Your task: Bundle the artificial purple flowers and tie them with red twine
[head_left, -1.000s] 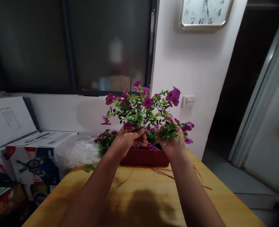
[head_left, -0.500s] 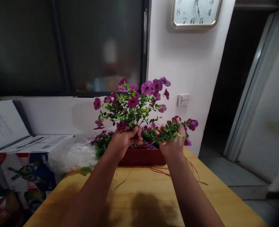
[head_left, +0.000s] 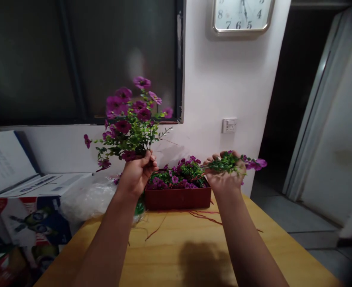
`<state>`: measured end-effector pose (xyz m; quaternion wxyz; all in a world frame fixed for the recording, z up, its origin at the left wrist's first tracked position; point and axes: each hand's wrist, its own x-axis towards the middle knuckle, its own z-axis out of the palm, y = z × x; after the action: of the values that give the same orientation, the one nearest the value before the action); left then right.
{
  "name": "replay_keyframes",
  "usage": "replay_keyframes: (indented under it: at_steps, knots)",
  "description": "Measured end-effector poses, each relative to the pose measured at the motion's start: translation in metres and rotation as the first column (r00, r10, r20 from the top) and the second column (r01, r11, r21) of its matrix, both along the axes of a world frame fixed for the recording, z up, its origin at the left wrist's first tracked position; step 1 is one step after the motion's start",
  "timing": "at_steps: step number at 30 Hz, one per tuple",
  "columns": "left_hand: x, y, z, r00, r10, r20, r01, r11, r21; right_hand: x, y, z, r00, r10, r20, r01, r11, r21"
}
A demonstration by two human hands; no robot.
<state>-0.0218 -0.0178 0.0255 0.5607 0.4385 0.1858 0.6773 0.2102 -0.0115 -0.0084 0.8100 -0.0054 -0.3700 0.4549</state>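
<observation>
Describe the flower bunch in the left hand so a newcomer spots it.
Find the dark window beyond the wooden table. Across its lower edge in view, the left hand grips a purple flower bunch by its stems. It fans upward, unlike the sprig lying sideways across the right hand and the flowers packed in the red box.

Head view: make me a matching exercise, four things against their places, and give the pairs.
Things:
1. clock
2. red box
3. larger flower bunch
4. smaller flower bunch

Places:
A. held in the right hand
B. on the wooden table
C. on the wall, above the socket
D. held in the left hand

Pairs: 1-C, 2-B, 3-D, 4-A
</observation>
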Motion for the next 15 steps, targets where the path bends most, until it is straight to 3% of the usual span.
replay_keyframes:
  at_steps: [2,5,10,15]
  knots:
    - [-0.004,-0.001,0.003,0.999,0.027,0.037,-0.026,0.999,-0.018,0.001,-0.002,0.005,0.994,0.052,-0.098,-0.06,0.995,-0.083]
    - [-0.006,-0.002,0.003,0.996,0.082,0.038,-0.082,0.997,0.009,-0.005,-0.008,0.015,0.993,0.006,-0.122,-0.03,0.98,-0.196]
    - [-0.003,-0.003,0.0,0.988,0.151,-0.014,-0.149,0.984,0.094,-0.022,-0.024,0.021,0.965,0.16,0.209,-0.132,0.981,-0.142]
    - [0.008,-0.006,-0.004,0.97,0.22,-0.099,-0.204,0.967,0.154,-0.039,-0.039,0.014,0.856,0.077,0.512,0.001,0.989,-0.15]
